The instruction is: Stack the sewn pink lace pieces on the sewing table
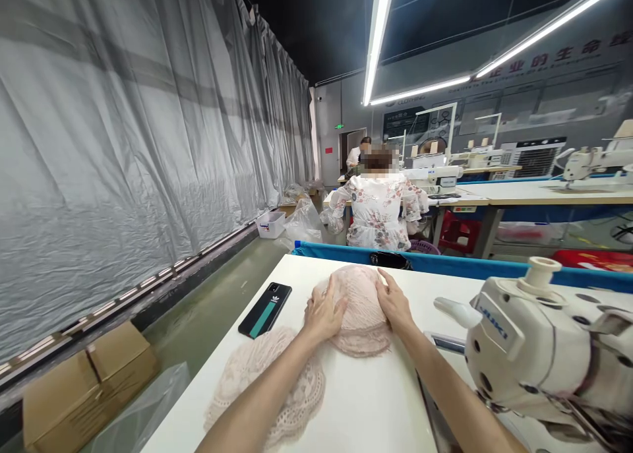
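Observation:
A rounded, domed pile of pale pink lace (360, 301) lies on the white sewing table (366, 400). My left hand (324, 313) rests on its left side, fingers stretched out and thumb apart. Against the right edge of the pile is my right hand (394, 301), its fingers extended along the lace and not closed around it. A second pale pink lace piece (297, 390), with a scalloped edge, lies flat nearer to me, partly hidden under my left forearm.
A dark phone (265, 310) lies left of the lace. The sewing machine head (524, 334) stands close on the right. Blue cloth (445, 263) lines the table's far edge. A person (378, 206) sits ahead, back turned. Cardboard boxes (89, 387) are on the floor at left.

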Demonstrator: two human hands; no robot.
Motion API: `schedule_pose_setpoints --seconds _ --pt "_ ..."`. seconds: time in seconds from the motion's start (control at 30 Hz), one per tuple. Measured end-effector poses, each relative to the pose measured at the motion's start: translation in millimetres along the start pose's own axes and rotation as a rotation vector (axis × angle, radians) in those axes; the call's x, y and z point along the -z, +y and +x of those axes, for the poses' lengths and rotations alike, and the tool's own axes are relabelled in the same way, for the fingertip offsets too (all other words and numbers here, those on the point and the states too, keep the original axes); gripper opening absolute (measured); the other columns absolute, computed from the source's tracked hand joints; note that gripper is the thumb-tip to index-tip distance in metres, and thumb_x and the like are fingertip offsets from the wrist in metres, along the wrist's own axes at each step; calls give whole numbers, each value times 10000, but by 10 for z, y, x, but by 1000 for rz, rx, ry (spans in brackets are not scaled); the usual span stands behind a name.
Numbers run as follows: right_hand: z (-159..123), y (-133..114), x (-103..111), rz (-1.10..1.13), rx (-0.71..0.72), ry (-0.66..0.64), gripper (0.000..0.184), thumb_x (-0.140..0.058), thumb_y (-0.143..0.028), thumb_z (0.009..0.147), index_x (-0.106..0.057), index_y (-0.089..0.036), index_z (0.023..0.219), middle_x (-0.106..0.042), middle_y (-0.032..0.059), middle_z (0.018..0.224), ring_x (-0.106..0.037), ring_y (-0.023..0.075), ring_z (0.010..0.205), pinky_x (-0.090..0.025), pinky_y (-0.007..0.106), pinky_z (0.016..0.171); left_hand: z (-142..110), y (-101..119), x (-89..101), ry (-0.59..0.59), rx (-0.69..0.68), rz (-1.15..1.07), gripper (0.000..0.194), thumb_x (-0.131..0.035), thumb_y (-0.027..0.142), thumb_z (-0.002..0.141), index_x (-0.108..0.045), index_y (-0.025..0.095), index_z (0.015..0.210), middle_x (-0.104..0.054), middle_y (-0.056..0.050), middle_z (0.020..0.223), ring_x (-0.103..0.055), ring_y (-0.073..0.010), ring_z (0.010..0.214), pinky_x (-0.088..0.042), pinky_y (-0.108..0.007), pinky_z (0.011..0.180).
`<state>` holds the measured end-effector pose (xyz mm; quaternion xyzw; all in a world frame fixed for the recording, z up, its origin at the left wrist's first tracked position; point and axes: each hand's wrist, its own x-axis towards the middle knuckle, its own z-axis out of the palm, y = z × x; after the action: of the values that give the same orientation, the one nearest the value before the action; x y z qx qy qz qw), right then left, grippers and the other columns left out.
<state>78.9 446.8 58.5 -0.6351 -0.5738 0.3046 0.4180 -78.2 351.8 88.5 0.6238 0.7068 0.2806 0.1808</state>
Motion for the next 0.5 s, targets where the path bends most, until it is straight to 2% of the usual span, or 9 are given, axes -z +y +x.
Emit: schedule_pose_setpoints --seconds 0.07,0.17,0.27,0.33,0.4,0.43,0.5 --pt "-67 65 4 3 19 12 385 -551 -380 979 -525 -194 1316 -626 80 1208 -645 214 1003 -531 457 900 32 -33 -57 -36 -52 22 600 -384 380 984 -202 281 1547 -239 -154 1565 -286 -387 1417 -196 -539 1159" --pt "-159 124 36 -15 64 33 363 -547 -374 982 -541 -201 1301 -629 78 1211 -642 214 1017 -527 457 909 104 -80 -49 -81 -117 31 527 -369 304 1000 -302 227 1517 -256 -141 1569 -287 -321 1432 -206 -495 1180" --pt "-252 139 95 -49 102 64 317 -558 -343 975 -569 -214 1264 -588 86 1287 -590 240 1127 -477 495 983 105 -74 114 -121 -153 54 526 -466 303 978 -363 190 1481 -315 -157 1542 -295 -325 1428 -245 -553 1158" --pt "-360 140 128 -58 138 108 350 -550 -329 970 -537 -206 1297 -501 110 1389 -482 298 1264 -373 581 1060 17 -55 305 -120 -173 90 574 -520 294 952 -347 211 1492 -320 -161 1537 -268 -347 1436 -219 -590 1153" --pt "-544 145 143 -29 283 95 384 -501 -311 970 -501 -181 1330 -387 132 1477 -322 355 1377 -235 654 1104 -154 -49 531 -111 -206 127 618 -560 263 921 -342 243 1498 -333 -142 1530 -272 -325 1436 -203 -526 1173" --pt "-668 150 142 4 409 20 344 -442 -296 971 -546 -165 1272 -439 137 1432 -359 333 1355 -256 609 1109 -270 -58 643 -118 -226 142 612 -584 250 901 -384 257 1480 -389 -124 1496 -334 -298 1403 -235 -461 1170" --pt "-964 150 121 80 669 -207 336 -391 -366 951 -619 -193 1126 -633 112 1188 -547 261 1171 -391 451 1050 -545 -104 832 -157 -251 167 509 -640 242 856 -558 265 1358 -558 -89 1320 -501 -257 1249 -343 -363 1100"
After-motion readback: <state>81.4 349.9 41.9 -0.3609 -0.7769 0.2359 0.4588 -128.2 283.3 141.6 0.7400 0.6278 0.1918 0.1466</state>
